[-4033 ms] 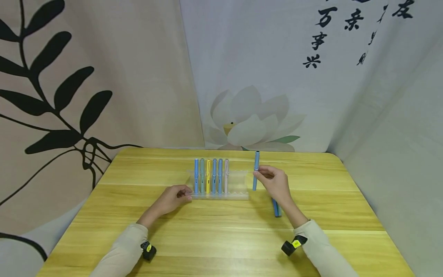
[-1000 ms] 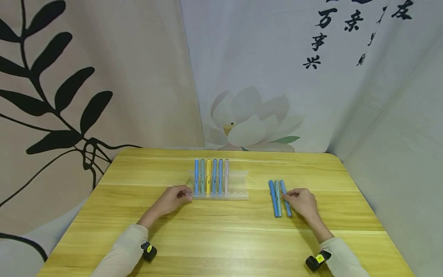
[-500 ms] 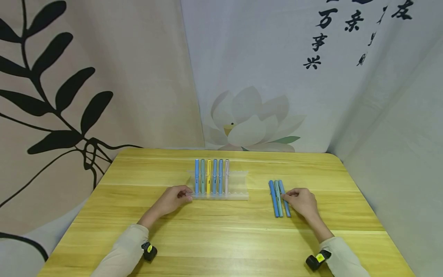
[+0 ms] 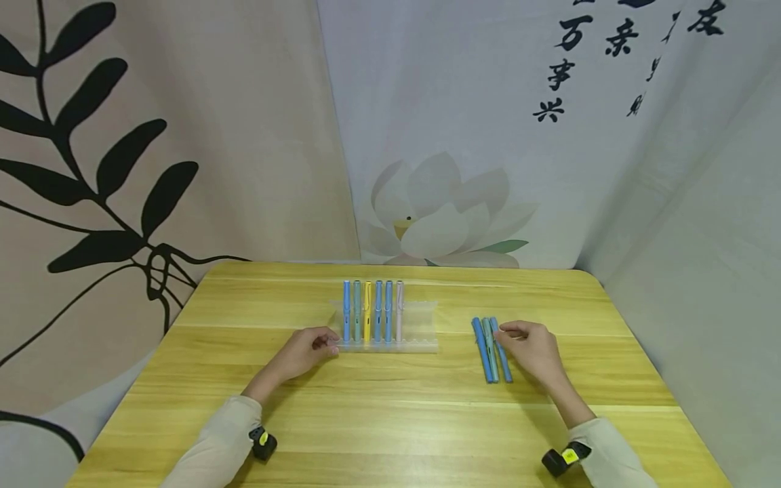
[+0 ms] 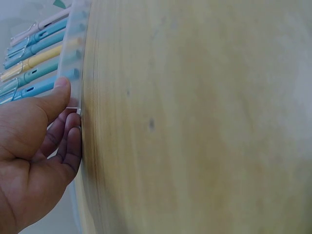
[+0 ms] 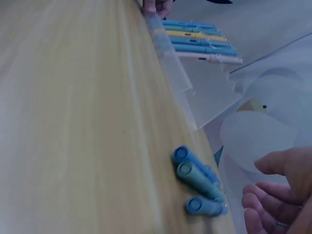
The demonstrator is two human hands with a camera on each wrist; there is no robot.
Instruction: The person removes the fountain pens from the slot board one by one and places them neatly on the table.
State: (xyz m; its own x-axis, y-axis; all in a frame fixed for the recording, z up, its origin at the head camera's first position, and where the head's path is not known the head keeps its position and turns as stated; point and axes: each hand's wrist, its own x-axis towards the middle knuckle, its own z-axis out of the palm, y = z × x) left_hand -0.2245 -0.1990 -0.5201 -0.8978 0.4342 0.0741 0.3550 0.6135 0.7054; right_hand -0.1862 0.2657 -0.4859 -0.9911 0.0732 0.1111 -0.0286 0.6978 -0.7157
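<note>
Three loose pens (image 4: 491, 349) lie just left of the right hand (image 4: 532, 347), long axes running far to near (near ends slanting slightly right). That hand is nearer, thumb and fingers apart. Farther left, the left hand (image 4: 305, 349) pinches the clear rack's (image 4: 421, 324) left end. Wooden table (image 4: 390, 420), pale printed cloth (image 4: 451, 81) beyond.

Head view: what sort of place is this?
Probably a curtained-off indoor work corner: there's a wood-grain table, printed hangings behind it, and a clear rack of pens.
</note>
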